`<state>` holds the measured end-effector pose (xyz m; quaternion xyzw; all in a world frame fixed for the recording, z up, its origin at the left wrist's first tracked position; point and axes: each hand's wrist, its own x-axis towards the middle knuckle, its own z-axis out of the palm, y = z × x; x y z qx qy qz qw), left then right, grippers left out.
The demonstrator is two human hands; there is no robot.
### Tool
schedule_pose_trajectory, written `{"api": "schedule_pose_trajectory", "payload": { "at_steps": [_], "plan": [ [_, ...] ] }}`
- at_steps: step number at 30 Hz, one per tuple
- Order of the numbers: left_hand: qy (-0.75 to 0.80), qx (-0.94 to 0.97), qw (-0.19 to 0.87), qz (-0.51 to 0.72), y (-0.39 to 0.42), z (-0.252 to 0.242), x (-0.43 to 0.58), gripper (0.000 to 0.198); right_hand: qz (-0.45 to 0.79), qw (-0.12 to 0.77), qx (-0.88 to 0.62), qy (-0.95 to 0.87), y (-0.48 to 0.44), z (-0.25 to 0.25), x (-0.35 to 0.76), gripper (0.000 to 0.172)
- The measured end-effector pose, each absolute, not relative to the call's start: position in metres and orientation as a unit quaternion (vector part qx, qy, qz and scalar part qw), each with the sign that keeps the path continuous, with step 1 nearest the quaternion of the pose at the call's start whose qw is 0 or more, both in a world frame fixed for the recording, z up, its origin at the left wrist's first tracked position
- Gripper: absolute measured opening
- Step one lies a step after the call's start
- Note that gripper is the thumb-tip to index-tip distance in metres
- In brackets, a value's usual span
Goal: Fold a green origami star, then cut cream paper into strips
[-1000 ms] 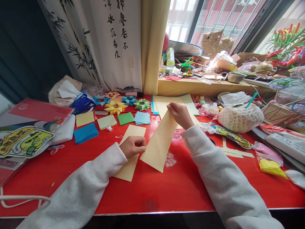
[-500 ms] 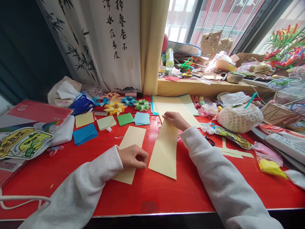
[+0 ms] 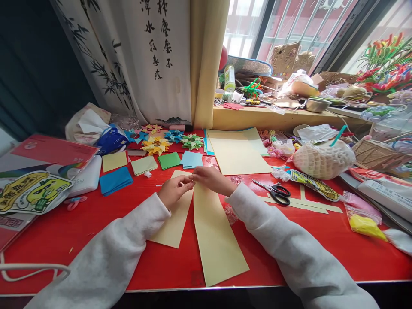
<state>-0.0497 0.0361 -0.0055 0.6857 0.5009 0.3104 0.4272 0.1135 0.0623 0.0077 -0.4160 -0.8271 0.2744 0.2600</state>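
A long pale-yellow paper strip (image 3: 219, 240) slants across the red table toward me. My right hand (image 3: 214, 179) pinches its far end. At that same corner are the closed fingertips of my left hand (image 3: 175, 189), meeting those of the right; the exact grip is partly hidden. Beneath my left hand lies a second pale-yellow paper strip (image 3: 170, 227), partly covered by the hand and sleeve. To the right of my right hand, black-handled scissors (image 3: 278, 193) rest by some narrow paper offcuts (image 3: 310, 206).
Large pale-yellow sheets (image 3: 238, 150) lie at the back. Small stacks of coloured paper, including a blue stack (image 3: 116, 180) and a green stack (image 3: 169, 161), sit left of centre near folded paper stars (image 3: 156, 146). A netted white object (image 3: 323, 159) with a straw stands right.
My right hand has moved left and nearer with the strip, whose near end now reaches the table's front edge. My left hand has moved up to its far corner. The scissors are uncovered.
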Motion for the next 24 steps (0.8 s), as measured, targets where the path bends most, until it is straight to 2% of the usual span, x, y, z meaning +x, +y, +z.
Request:
{"api": "schedule_pose_trajectory", "payload": {
  "at_steps": [4, 10, 18, 24],
  "plan": [
    [0.482, 0.666, 0.468, 0.324, 0.0356, -0.0028, -0.0497, 0.035, 0.262, 0.263, -0.434, -0.821, 0.0605, 0.0100, 0.1129, 0.027],
    [0.492, 0.662, 0.454, 0.337, 0.0359, -0.0065, -0.0510, 0.031, 0.221, 0.284, -0.406, -0.840, 0.0574, 0.0095, 0.1106, 0.021],
    [0.478, 0.659, 0.444, 0.374, 0.0364, -0.0076, -0.0510, 0.019, 0.231, 0.299, -0.413, -0.828, 0.0550, 0.0096, 0.1081, 0.024],
    [0.480, 0.655, 0.435, 0.389, 0.0344, -0.0079, -0.0489, 0.021, 0.107, 0.278, -0.432, -0.851, 0.0533, 0.0082, 0.1071, 0.024]
  ]
}}
